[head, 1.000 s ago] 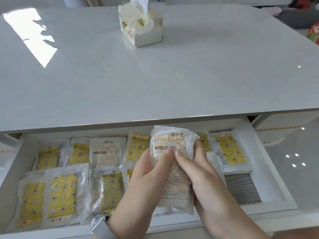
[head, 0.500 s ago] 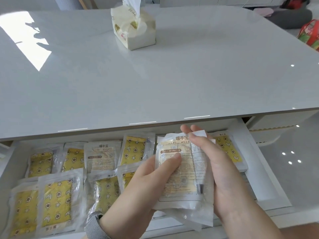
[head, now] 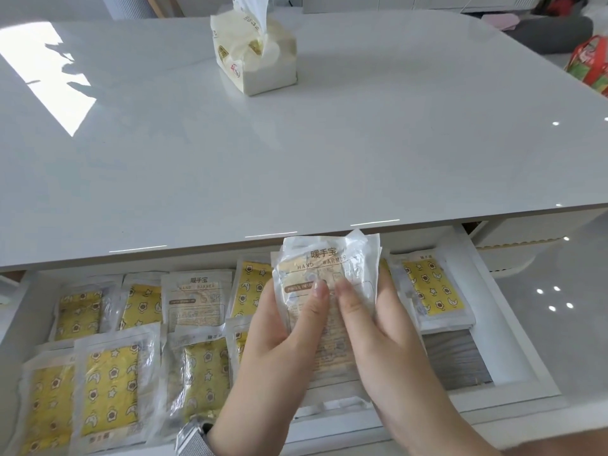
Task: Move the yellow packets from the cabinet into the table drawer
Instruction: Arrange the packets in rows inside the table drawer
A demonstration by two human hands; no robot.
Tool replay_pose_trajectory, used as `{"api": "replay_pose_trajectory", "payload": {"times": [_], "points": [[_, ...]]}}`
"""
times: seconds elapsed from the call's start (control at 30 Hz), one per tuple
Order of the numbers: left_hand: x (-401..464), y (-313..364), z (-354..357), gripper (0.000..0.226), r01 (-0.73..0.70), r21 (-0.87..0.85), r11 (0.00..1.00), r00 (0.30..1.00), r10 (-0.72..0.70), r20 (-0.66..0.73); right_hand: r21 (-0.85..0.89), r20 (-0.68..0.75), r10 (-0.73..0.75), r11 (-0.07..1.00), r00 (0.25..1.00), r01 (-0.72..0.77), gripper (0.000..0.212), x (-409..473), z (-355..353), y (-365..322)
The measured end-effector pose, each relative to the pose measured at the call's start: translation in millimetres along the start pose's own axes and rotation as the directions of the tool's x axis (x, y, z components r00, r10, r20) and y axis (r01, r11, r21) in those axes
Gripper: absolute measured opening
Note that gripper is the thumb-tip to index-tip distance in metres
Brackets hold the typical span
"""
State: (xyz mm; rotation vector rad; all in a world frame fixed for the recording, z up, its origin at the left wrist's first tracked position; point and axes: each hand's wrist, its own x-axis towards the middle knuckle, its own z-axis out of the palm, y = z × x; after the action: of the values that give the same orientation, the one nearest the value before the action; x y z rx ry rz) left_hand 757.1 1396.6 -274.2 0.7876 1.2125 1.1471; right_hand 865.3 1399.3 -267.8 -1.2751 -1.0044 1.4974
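A small stack of clear-wrapped hand-warmer packets [head: 329,261] is held over the open white table drawer [head: 513,363], printed back side up. My left hand [head: 279,337] grips the stack from the left with its thumb on top. My right hand [head: 371,327] grips it from the right, thumb pressing the front. Several yellow star-patterned packets [head: 108,386] lie flat in two rows across the drawer, and one more yellow packet [head: 431,287] lies at the drawer's back right. The lower part of the held stack is hidden behind my hands.
The glossy white tabletop [head: 329,143] overhangs the back of the drawer. A soft tissue pack [head: 256,57] stands on it at the far middle. A grey ribbed pad [head: 457,360] lies in the drawer's right front. A red bag [head: 589,67] sits beyond the table's right edge.
My right hand slid from the stack's top edge down to its right side, thumb now on the front. The stack has shifted slightly back toward the table edge.
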Motion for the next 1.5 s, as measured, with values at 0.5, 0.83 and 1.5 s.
{"api": "replay_pose_trajectory", "payload": {"times": [0.5,0.83,1.5], "points": [[1,6,-11,0.013,0.071,0.227,0.971,0.996,-0.080,0.028,-0.054,0.105,0.188,0.982,0.977,-0.183,0.046,2,-5,8],[-4,15,-38,0.039,-0.067,0.487,0.871,0.984,-0.023,0.175,-0.406,0.058,0.136,0.908,0.989,-0.101,0.055,7,-40,-22],[5,12,-71,0.015,-0.267,0.838,0.477,0.939,-0.069,0.338,-0.846,-0.291,0.631,0.182,0.719,-0.502,0.023,55,-129,-14]]}}
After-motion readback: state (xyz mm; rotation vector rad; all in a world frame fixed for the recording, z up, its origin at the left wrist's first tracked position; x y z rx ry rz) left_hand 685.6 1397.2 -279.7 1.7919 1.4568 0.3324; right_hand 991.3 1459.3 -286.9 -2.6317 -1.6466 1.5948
